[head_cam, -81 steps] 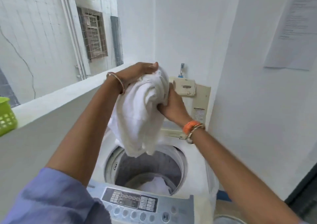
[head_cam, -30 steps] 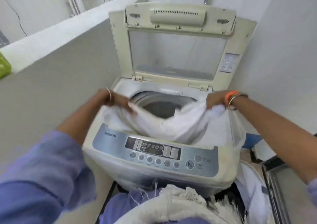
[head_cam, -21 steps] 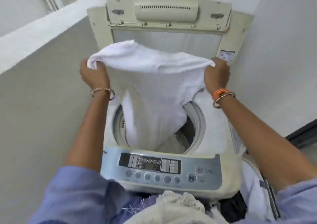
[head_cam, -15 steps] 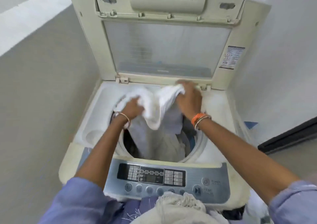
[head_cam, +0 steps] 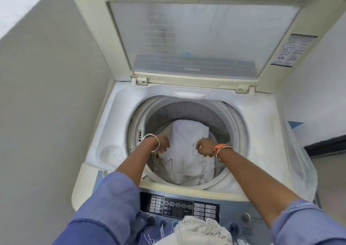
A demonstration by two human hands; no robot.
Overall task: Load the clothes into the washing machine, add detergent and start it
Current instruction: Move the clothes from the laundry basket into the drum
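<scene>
Lowered hands (head_cam: 184, 147) seemingly grip white cloth (head_cam: 185, 151) inside drum (head_cam: 221, 121).

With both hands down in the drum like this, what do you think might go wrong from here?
1. The white cloth stands piled high in the grey drum; left bunched, it might wash unevenly.
2. The left hand and right hand wear bangles that might snag the fabric.
3. The raised cream lid could drop onto the arms.

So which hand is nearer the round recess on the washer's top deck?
Left. The left hand is just inside the tub beside the round recess; the right hand is across the white cloth.
</scene>
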